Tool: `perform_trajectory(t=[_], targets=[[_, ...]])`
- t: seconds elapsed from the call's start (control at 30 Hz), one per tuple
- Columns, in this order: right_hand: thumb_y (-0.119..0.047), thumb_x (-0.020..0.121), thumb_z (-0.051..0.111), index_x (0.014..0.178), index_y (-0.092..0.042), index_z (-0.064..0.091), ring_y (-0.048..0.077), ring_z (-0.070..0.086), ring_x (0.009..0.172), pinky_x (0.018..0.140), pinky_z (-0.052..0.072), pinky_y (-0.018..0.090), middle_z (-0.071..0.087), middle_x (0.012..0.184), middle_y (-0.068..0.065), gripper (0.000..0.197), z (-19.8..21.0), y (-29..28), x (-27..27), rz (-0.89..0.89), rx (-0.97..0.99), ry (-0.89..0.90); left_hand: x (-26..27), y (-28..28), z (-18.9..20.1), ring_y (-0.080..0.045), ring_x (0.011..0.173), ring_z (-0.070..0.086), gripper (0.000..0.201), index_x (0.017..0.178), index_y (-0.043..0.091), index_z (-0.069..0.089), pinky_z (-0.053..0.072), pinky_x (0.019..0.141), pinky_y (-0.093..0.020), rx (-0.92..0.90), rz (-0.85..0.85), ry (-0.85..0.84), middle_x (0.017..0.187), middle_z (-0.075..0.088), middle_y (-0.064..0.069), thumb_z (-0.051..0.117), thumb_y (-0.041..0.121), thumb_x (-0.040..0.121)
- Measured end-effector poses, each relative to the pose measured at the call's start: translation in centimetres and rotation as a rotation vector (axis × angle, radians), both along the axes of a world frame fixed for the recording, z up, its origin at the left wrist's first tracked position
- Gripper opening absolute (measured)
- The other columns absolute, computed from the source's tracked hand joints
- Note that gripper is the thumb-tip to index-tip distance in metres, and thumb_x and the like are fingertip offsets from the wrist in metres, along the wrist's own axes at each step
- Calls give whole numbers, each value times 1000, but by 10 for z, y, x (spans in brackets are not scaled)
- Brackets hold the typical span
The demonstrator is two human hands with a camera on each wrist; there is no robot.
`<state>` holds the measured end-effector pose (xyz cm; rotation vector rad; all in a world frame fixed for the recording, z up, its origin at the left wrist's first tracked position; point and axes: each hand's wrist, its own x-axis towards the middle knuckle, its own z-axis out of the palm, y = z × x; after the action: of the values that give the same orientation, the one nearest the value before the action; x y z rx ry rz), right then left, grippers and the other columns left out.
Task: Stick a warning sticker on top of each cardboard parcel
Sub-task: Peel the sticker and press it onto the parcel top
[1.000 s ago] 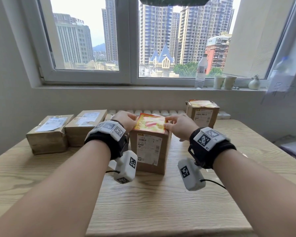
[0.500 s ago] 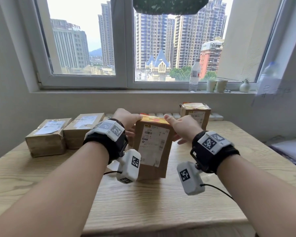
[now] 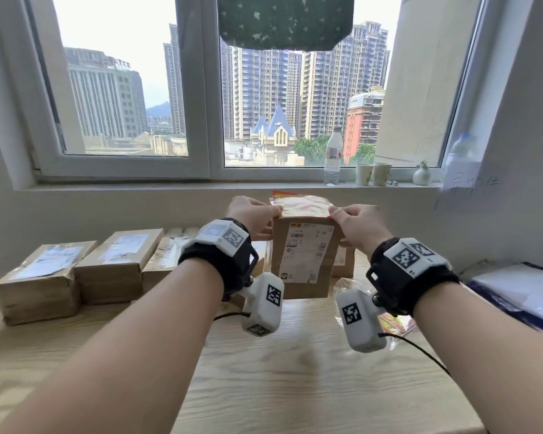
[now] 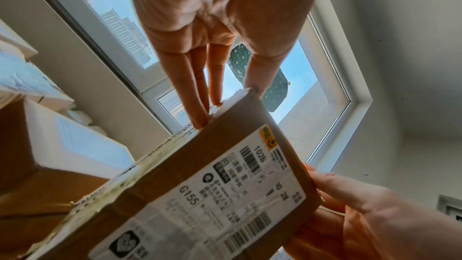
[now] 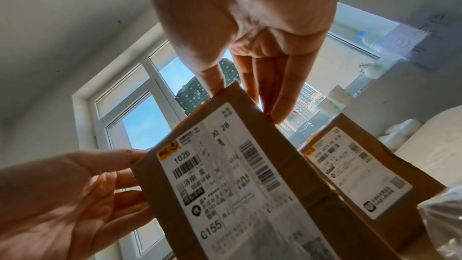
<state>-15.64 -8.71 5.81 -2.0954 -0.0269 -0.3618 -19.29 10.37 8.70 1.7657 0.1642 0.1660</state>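
Above the wooden table point(image 3: 295, 386), both hands, left hand point(image 3: 253, 216) and right hand point(image 3: 358, 223), grip the upright parcel point(image 3: 304, 255) by its upper corners (long axis vertical, label facing the person), sticker point(image 3: 301, 203) on top.

Brown parcel point(image 3: 304, 261) w/ white label point(image 3: 308, 252) — red-yellow sticker point(image 3: 301, 203); green dotted cloth point(image 3: 284, 21).

The held parcel's point(image 4: 200, 195) shipping label point(image 5: 232, 181) reads "102B", "G155".
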Motion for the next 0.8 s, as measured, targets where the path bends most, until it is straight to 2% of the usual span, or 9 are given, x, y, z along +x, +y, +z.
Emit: perform_trajectory(t=[0.1,0.2,0.37,0.47,0.53,0.6,0.67,0.73,0.8], targets=[[-44,89,58,102,-15,71,25,70,89,85,56,46,73,95,6,34,-14,-8,23,-20,6,23,20,-8,-12,-19,75,71,26,109,1,63,57,47,-23,-24,-42,30,98,71,-15,69,13,87],[-43,91,58,112,-13,69,25,67,100,90,54,44,71,107,6,38,-30,-9,43,-22,4,56,40,-8,-27,-24,88,71,28,112,-1,61,60,56,-27,-65,-61,61,103,69,-18,69,9,87],[-39,93,57,112,-12,66,24,65,101,90,54,44,69,109,5,34,-53,-2,67,-16,-25,120,64,-1,-52,-28,94,68,26,112,-2,59,60,62,-30,-98,-80,129,108,67,-21,66,2,87],[-36,94,56,107,-18,66,25,64,103,92,53,44,69,108,4,24,-61,-1,75,-43,-23,131,72,2,-63,-30,94,67,27,113,-3,58,59,72,-34,-124,-124,166,111,65,-22,66,3,88],[-36,95,54,111,-18,65,24,63,104,93,52,44,68,112,4,27,-61,-1,77,-59,-38,127,78,8,-66,-28,86,67,27,113,-2,60,59,74,-34,-99,-139,159,106,66,-20,66,8,89],[-42,93,55,121,-19,61,23,61,109,95,51,44,65,122,3,36,-57,1,73,-59,-81,128,87,20,-66,-24,83,64,21,106,2,64,56,78,-35,-2,-98,136,100,66,-15,67,14,89],[-58,86,56,135,-25,49,23,57,118,98,48,42,57,134,1,59,-55,4,67,-35,-132,135,101,39,-69,-21,92,60,25,107,9,67,50,86,-34,235,-6,112,104,64,-7,71,15,83],[-76,72,57,143,-33,37,24,51,125,98,46,40,50,142,1,85,-55,7,60,-6,-195,146,109,56,-73,-20,109,56,50,122,13,61,44,90,-27,487,21,153,116,60,1,77,20,75],[-88,56,55,143,-39,33,24,49,127,98,46,41,45,145,2,102,-55,11,56,20,-267,149,113,67,-85,-21,123,50,78,139,18,46,38,90,-25,711,-21,275,130,53,0,80,34,71]])
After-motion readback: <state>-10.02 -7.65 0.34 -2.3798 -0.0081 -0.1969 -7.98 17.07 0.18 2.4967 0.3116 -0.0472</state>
